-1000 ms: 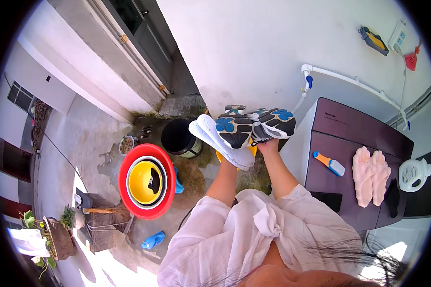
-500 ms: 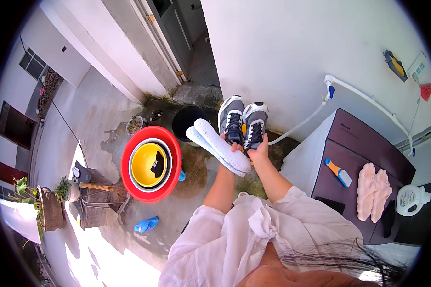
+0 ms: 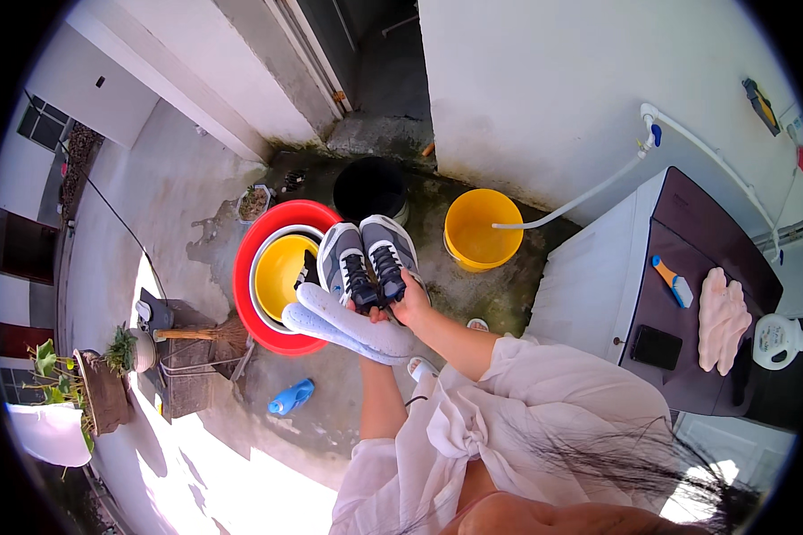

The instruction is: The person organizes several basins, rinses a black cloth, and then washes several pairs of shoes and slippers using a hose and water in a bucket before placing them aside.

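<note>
I hold a pair of grey and white sneakers point(image 3: 391, 246) with dark laces out in front of me, side by side, toes pointing away. My left hand point(image 3: 367, 312) is closed at the heel of the left shoe and also grips two pale insoles point(image 3: 352, 332), which stick out to the left. Closed round the heel end of the right shoe is my right hand point(image 3: 410, 301). The shoes and insoles partly cover the right side of a red basin point(image 3: 243, 308), in which a silver-rimmed basin and a yellow basin point(image 3: 278, 272) are nested with something black inside.
Behind the shoes stands a black bucket point(image 3: 370, 189). A hose point(image 3: 589, 196) from the wall tap reaches into a yellow bucket point(image 3: 484, 259). A blue bottle point(image 3: 291, 396) lies on the floor. On the dark-topped machine lie a brush point(image 3: 673, 282), pink gloves point(image 3: 723, 319) and a phone point(image 3: 657, 346).
Both hands have moved left and nearer with the sneakers and insoles, now overlapping the red basin in view. The yellow bucket behind them has come into sight. The view has shifted.
</note>
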The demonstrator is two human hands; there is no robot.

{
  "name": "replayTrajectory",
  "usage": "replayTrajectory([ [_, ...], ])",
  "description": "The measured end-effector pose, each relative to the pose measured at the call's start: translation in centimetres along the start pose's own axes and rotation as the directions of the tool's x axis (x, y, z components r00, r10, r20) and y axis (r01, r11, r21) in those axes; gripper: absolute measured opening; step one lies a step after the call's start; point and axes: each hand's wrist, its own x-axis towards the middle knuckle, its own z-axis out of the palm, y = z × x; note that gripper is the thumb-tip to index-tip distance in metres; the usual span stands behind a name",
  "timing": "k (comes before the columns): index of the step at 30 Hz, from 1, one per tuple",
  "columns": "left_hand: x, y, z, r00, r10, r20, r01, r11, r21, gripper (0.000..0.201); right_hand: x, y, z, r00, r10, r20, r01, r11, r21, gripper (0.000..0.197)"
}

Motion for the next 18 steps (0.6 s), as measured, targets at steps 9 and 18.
replayTrajectory([
  [9, -8.6, 11.3, -4.5, 0.934, 0.329, -0.138, -0.143, 0.701, 0.699, 0.041, -4.1, 14.0, -1.7, 0.930, 0.364, 0.047, -0.286, 0.799, -0.528, 0.040],
  [18, -17.8, 16.3, -11.1, 0.776, 0.623, -0.104, -0.230, 0.432, 0.872, 0.045, -9.7, 22.6, -1.5, 0.645, 0.750, 0.144, -0.285, 0.411, -0.866, 0.044],
])
